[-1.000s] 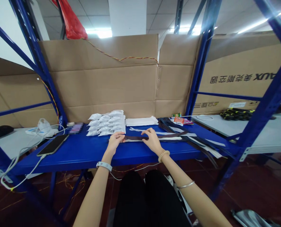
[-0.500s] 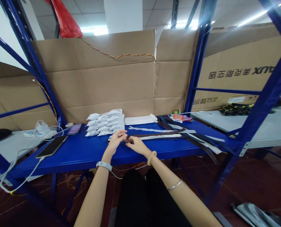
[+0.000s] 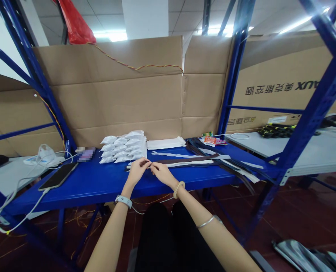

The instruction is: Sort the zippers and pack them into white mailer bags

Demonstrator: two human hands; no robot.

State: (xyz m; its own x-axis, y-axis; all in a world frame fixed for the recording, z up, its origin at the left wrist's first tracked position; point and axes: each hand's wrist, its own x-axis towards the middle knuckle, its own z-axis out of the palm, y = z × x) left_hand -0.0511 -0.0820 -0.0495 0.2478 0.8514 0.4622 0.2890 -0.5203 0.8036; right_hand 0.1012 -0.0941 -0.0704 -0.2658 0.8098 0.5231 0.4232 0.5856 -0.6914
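Observation:
Fingertips almost meeting, both hands work at the near end of a brown zipper [image 3: 194,159] above the table's front part. My left hand [image 3: 136,172] is closed in a pinch at the zipper's tip. My right hand [image 3: 164,175] pinches the same end just to the right; the fingers hide the exact grip. From there the brown strip runs right, over a white zipper [image 3: 189,164] and dark ones lying lengthwise. A pale grey zipper [image 3: 170,154] lies behind them. Further right, several dark and white zippers [image 3: 238,168] fan out across the table's edge.
White packets [image 3: 124,147] are stacked behind my left hand, beside a flat white pile [image 3: 166,143]. A phone [image 3: 59,176] on a cable lies at left on the blue table [image 3: 100,190]. Small snack packets [image 3: 210,141] sit at the back right. Blue posts [image 3: 312,102] frame the table.
The fingertips have shifted slightly and come closer together at the brown zipper's end, so less of it shows between them. The whole view has moved a little.

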